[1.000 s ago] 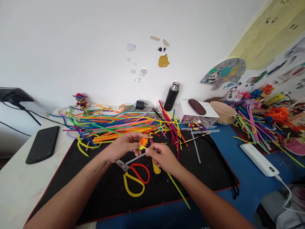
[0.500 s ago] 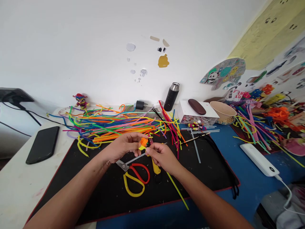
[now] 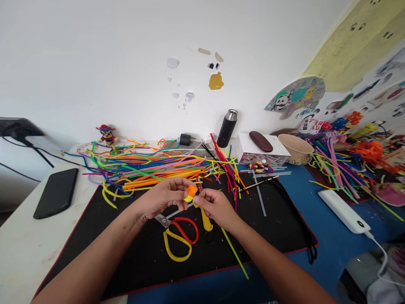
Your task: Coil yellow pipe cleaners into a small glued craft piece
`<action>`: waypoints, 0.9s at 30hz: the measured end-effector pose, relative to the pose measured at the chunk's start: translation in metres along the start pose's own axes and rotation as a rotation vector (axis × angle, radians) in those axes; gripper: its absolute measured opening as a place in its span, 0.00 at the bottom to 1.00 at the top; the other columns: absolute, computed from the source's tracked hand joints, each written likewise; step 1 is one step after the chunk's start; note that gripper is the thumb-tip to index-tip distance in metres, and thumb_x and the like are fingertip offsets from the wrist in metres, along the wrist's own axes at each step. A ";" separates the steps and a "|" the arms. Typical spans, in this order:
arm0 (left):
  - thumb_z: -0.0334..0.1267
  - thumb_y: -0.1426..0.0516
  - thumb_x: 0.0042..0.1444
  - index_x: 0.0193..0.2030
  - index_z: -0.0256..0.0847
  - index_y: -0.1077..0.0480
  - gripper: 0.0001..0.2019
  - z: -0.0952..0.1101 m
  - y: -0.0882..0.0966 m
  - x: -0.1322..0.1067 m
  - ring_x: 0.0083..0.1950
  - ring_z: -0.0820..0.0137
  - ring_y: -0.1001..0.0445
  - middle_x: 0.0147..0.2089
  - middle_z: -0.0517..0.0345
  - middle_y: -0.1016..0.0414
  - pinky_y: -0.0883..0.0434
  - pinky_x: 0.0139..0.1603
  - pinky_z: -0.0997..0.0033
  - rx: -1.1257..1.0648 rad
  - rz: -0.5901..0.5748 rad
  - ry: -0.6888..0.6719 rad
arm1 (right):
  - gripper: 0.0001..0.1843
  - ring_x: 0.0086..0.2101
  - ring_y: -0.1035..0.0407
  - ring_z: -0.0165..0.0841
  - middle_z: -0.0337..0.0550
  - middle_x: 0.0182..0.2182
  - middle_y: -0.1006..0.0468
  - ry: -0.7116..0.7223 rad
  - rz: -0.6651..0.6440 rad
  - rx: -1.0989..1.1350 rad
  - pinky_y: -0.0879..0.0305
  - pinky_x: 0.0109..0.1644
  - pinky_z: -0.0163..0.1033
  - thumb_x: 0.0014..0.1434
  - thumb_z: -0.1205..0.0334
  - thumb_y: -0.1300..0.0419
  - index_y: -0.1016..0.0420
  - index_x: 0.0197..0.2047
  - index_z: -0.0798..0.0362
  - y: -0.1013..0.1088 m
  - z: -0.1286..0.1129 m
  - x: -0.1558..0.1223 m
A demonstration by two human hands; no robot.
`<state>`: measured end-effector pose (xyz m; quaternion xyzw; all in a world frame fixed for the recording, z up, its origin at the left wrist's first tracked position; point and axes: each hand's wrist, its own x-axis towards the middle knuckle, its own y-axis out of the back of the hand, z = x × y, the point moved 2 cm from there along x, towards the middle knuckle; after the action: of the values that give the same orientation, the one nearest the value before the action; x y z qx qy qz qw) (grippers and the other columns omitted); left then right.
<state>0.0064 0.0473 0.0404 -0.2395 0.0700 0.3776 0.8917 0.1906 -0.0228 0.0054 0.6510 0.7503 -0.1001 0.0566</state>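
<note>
My left hand (image 3: pixel 166 196) pinches a small orange and yellow bundle of pipe cleaners (image 3: pixel 191 191) between thumb and fingers. Against its right side, my right hand (image 3: pixel 217 207) has thumb and forefinger closed on a yellow pipe cleaner (image 3: pixel 234 253), whose long end slants out below the palm toward the mat's front edge. Just under both hands lie scissors (image 3: pixel 177 249) with one red and one yellow handle loop; their blades are partly hidden by the left hand. A tool with a yellow handle (image 3: pixel 206 221) rests beneath the right fingers, its upper part mostly covered.
Behind the hands, a pile of coloured pipe cleaners (image 3: pixel 152 166) spans the black mat (image 3: pixel 268 232). A black bottle (image 3: pixel 227 128), a white box (image 3: pixel 243 147) and a bowl (image 3: pixel 295 147) stand along the wall. A phone (image 3: pixel 56 193) lies left, a white power bank (image 3: pixel 343 211) right.
The orange and yellow bundle has turned slightly between my left fingers, showing more of its orange face. Both hands stay in nearly the same place, and the view has shifted very little.
</note>
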 end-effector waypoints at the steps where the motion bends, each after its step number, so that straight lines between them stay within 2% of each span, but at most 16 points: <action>1: 0.37 0.26 0.46 0.44 0.35 0.22 0.19 0.000 -0.001 0.000 0.25 0.74 0.22 0.35 0.58 0.20 0.24 0.28 0.76 -0.009 0.004 0.006 | 0.28 0.18 0.51 0.24 0.26 0.17 0.40 0.004 0.007 -0.005 0.57 0.21 0.33 0.53 0.33 0.30 0.29 0.31 0.52 0.000 0.000 0.000; 11: 0.34 0.26 0.47 0.43 0.33 0.20 0.17 -0.007 0.000 0.003 0.25 0.75 0.23 0.32 0.57 0.20 0.23 0.28 0.79 -0.119 0.035 0.031 | 0.27 0.16 0.52 0.24 0.25 0.15 0.41 0.025 0.007 0.014 0.57 0.20 0.33 0.55 0.33 0.31 0.30 0.32 0.50 -0.002 0.001 0.003; 18: 0.30 0.27 0.48 0.47 0.32 0.20 0.18 -0.010 -0.001 0.004 0.25 0.75 0.21 0.36 0.55 0.19 0.22 0.27 0.81 -0.228 -0.018 0.054 | 0.27 0.16 0.46 0.23 0.29 0.19 0.32 0.041 -0.026 0.074 0.51 0.18 0.32 0.55 0.36 0.30 0.27 0.38 0.52 0.000 -0.001 0.002; 23: 0.29 0.27 0.49 0.48 0.34 0.21 0.18 -0.011 -0.002 0.003 0.27 0.73 0.19 0.37 0.54 0.18 0.20 0.29 0.80 -0.244 -0.024 0.056 | 0.26 0.15 0.46 0.22 0.28 0.18 0.32 0.041 -0.052 0.086 0.53 0.18 0.31 0.57 0.37 0.30 0.26 0.38 0.53 0.002 0.002 0.002; 27: 0.32 0.25 0.49 0.44 0.33 0.20 0.16 -0.012 0.000 0.005 0.28 0.71 0.17 0.35 0.55 0.18 0.19 0.31 0.79 -0.228 -0.005 0.045 | 0.26 0.16 0.46 0.22 0.28 0.19 0.32 0.033 -0.059 0.099 0.52 0.18 0.31 0.56 0.38 0.29 0.26 0.39 0.54 0.002 0.003 0.002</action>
<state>0.0105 0.0446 0.0284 -0.3479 0.0462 0.3753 0.8579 0.1919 -0.0215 0.0024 0.6322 0.7642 -0.1279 0.0090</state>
